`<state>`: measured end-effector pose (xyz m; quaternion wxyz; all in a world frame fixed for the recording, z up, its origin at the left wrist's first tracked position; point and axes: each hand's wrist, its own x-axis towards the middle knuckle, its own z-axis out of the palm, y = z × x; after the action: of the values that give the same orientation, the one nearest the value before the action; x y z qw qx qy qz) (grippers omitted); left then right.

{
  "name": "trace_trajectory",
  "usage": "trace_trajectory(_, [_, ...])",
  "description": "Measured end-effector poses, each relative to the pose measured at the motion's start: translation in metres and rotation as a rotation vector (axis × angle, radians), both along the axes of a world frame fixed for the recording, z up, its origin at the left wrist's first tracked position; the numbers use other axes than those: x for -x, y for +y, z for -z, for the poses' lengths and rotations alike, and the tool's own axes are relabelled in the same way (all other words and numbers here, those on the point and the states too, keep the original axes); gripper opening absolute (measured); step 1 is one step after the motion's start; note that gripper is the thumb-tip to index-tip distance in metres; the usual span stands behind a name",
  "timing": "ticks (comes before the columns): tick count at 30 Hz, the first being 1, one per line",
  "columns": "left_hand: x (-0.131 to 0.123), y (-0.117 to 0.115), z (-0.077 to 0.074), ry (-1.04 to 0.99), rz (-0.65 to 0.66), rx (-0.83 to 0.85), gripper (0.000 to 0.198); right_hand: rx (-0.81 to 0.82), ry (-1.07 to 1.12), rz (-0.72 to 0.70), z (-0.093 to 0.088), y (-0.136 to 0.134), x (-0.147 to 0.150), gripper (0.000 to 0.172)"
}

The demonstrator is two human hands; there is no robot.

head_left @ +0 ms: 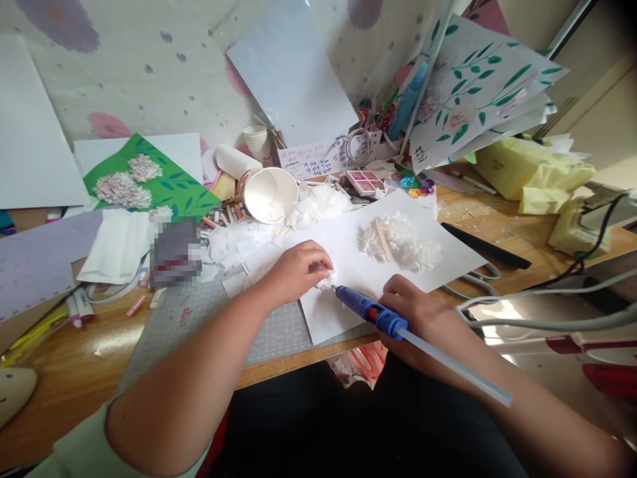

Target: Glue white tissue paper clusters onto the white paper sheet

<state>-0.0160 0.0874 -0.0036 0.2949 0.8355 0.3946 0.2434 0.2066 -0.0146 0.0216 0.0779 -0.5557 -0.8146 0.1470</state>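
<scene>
My right hand (415,309) is wrapped round a blue hot glue gun (365,307), and a long clear glue stick (455,368) juts from its rear. The gun's nozzle points left, at a small piece of crumpled white paper (324,281) pinched in the fingers of my left hand (301,271). Whether the nozzle touches that paper I cannot tell. Both hands are above a white sheet of paper (333,315). On the sheet's right half lies a white paper flower cluster (418,249) with a wooden craft stick (383,239) across it.
Behind the sheet are a tipped paper tub (271,194), crumpled white tissue (318,206) and a pink paint palette (365,182). A grey cutting mat (199,332) lies under my left arm. Cables (542,322) run along the right edge. A green flower picture (144,179) leans at back left.
</scene>
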Motion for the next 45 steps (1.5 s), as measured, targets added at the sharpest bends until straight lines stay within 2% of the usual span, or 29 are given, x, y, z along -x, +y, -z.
trace_trajectory(11, [-0.001,-0.002,-0.006,0.014,-0.01,0.048,0.006,0.05,0.055,-0.009,0.0,0.006,-0.006,0.011])
trace_trajectory(14, [-0.001,-0.001,-0.007,0.021,-0.005,0.056,0.006,0.066,0.037,0.01,0.0,0.005,-0.004,0.007])
trace_trajectory(23, [0.0,-0.001,-0.01,0.048,0.01,0.062,0.006,0.074,0.06,0.082,0.001,0.01,0.0,0.011])
trace_trajectory(34, [0.0,-0.001,-0.008,0.038,0.025,0.054,0.006,0.03,0.12,-0.026,0.0,0.009,-0.009,0.01])
trace_trajectory(41, [0.001,-0.002,-0.01,0.057,0.047,0.013,0.005,0.06,0.056,-0.003,-0.001,0.004,-0.004,0.011])
trace_trajectory(45, [0.004,-0.003,-0.013,0.101,0.089,0.021,0.022,0.071,0.046,0.008,0.0,0.004,-0.002,0.012])
